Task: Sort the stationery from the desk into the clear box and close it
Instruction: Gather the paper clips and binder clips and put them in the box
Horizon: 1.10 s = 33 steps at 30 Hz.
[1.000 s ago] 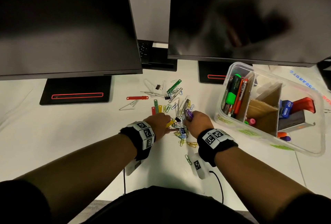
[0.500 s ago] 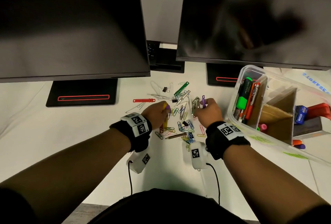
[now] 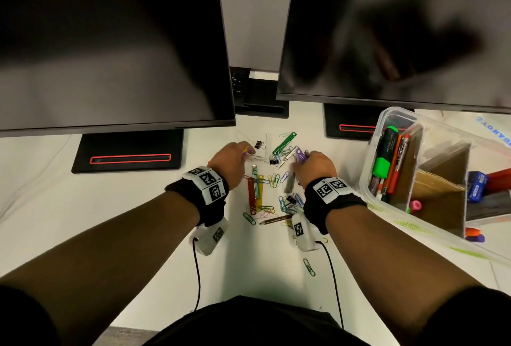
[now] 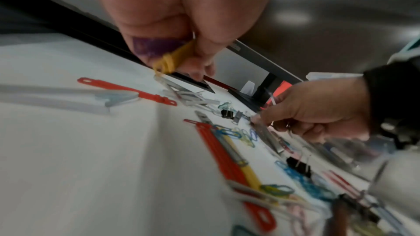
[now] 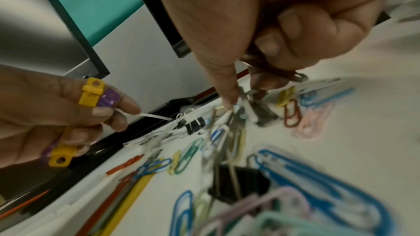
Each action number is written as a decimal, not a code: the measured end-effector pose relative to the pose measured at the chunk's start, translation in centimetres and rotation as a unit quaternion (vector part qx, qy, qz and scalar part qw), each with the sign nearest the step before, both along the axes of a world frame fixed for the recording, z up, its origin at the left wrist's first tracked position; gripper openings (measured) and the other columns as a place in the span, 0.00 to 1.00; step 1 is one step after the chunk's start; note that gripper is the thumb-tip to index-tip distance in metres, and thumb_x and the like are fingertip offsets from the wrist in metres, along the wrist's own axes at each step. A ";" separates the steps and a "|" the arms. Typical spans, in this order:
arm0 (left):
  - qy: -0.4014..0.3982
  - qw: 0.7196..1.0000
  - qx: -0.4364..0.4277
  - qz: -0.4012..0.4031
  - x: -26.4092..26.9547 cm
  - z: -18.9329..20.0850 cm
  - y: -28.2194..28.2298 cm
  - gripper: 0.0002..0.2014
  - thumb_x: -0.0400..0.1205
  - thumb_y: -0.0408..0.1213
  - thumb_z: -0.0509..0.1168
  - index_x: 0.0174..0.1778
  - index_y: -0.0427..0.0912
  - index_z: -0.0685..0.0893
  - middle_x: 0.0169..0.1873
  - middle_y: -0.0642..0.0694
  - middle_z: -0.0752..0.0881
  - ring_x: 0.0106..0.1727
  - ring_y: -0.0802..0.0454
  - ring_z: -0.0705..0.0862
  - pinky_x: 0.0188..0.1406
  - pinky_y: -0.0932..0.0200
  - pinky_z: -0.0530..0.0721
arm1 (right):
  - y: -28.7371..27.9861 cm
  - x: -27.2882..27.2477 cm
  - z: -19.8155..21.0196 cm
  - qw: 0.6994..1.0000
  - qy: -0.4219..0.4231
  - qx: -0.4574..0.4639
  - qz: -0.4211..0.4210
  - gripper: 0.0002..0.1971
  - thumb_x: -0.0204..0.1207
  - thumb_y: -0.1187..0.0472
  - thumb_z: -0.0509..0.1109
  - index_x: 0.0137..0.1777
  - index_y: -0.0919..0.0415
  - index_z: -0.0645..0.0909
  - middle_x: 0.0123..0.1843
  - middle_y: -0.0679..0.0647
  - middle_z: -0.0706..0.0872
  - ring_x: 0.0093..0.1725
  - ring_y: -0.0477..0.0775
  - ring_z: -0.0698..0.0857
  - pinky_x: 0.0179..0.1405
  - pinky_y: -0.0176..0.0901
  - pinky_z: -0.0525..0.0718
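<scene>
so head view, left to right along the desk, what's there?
left monitor base → left hand → green strip → right hand → clear box

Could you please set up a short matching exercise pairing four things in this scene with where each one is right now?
Things:
1. green highlighter
2. yellow and purple strips
3. pencil
4. green paper clip

Places:
A. lying alone on the desk, nearest the person
B. standing in the clear box
C. gripped in the left hand
D. lying on the desk between the two wrists

Pairs: 1-B, 2-C, 3-D, 4-A
</scene>
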<state>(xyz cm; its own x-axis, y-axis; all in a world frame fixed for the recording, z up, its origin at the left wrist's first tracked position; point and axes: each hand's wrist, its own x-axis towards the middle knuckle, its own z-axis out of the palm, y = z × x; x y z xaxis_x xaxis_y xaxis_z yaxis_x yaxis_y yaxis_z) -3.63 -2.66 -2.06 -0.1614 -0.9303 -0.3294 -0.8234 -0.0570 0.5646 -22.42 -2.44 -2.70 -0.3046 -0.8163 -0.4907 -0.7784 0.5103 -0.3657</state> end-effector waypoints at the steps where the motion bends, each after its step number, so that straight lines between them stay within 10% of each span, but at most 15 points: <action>1: -0.025 0.999 -0.023 -0.015 0.1 0.1 -0.3 0.15 0.85 0.30 0.52 0.64 0.44 0.78 0.60 0.41 0.80 0.57 0.44 0.82 0.55 0.57 0.77 | 0.1 0.0 0.1 1.000 -0.004 0.002 0.005 0.14 0.78 0.54 0.66 0.56 0.64 0.79 0.55 0.60 0.86 0.51 0.61 0.83 0.46 0.42 0.77; 8: -0.170 0.976 0.023 -0.136 -0.4 -0.2 -1.9 0.22 0.83 0.43 0.62 0.73 0.46 0.71 0.67 0.44 0.70 0.63 0.43 0.80 0.65 0.50 0.80 | 1.5 -0.5 0.2 0.997 -0.051 -0.063 -0.011 0.10 0.80 0.56 0.63 0.46 0.63 0.80 0.48 0.63 0.87 0.47 0.64 0.82 0.41 0.41 0.73; 18: -0.188 0.967 0.008 -0.174 -1.6 -0.2 -2.8 0.14 0.86 0.42 0.54 0.64 0.41 0.75 0.61 0.42 0.79 0.58 0.42 0.81 0.54 0.53 0.78 | 2.7 -0.3 1.7 0.952 -0.268 -0.114 -0.092 0.13 0.84 0.58 0.59 0.35 0.55 0.69 0.36 0.57 0.78 0.39 0.56 0.76 0.45 0.50 0.75; 33: 0.154 0.984 0.071 0.047 -3.4 5.5 -0.4 0.08 0.85 0.38 0.54 0.45 0.39 0.74 0.40 0.41 0.80 0.37 0.45 0.77 0.33 0.57 0.74 | 4.6 0.2 8.0 0.776 -0.569 -0.068 -0.264 0.06 0.84 0.68 0.54 0.56 0.65 0.72 0.30 0.57 0.80 0.22 0.49 0.83 0.19 0.38 0.85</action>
